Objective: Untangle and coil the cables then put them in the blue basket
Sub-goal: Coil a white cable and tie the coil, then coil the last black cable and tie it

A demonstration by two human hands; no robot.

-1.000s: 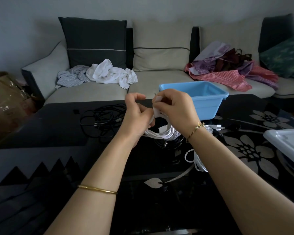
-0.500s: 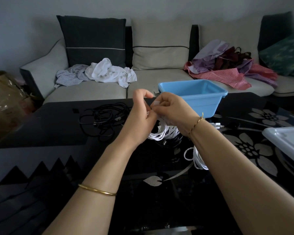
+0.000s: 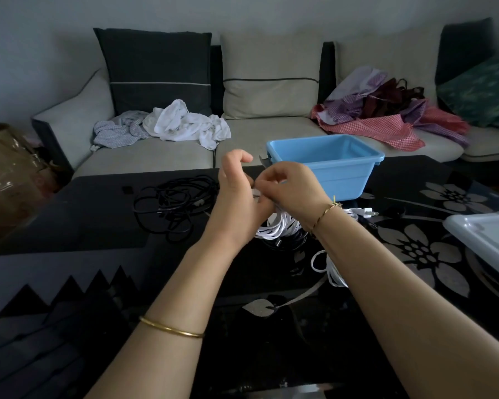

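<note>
1. Both hands have drawn tighter together than a second ago, while the basket and the black cables lie where they did.
2. The left hand [image 3: 236, 197] has its fingers curled, index hooked upward, and pinches the top of the white cable coil [image 3: 277, 227].
3. The right hand [image 3: 293, 187], fingers bent, pinches the same spot from the other side, touching the left hand.
4. That coil hangs below both hands, just above the counter [image 3: 84, 217].
5. A white plug [image 3: 363, 212] lies just right of the right wrist, and a loose white cable loop [image 3: 327, 269] lies beside the right forearm.
6. A tangle of black cables [image 3: 173, 203] lies on the counter to the left of the left hand.
7. The blue basket [image 3: 340, 180] stands just beyond the right hand, open side up.
8. A white lid [image 3: 484, 234] lies well to the right of the right hand.
9. The counter is glossy black with a pale flower pattern.
10. Beyond the hands stands a grey sofa [image 3: 156, 159] carrying white clothes [image 3: 185, 122] and red checked clothes [image 3: 380, 126].
11. A cardboard box [image 3: 3, 168] sits far left of the left hand.
</note>
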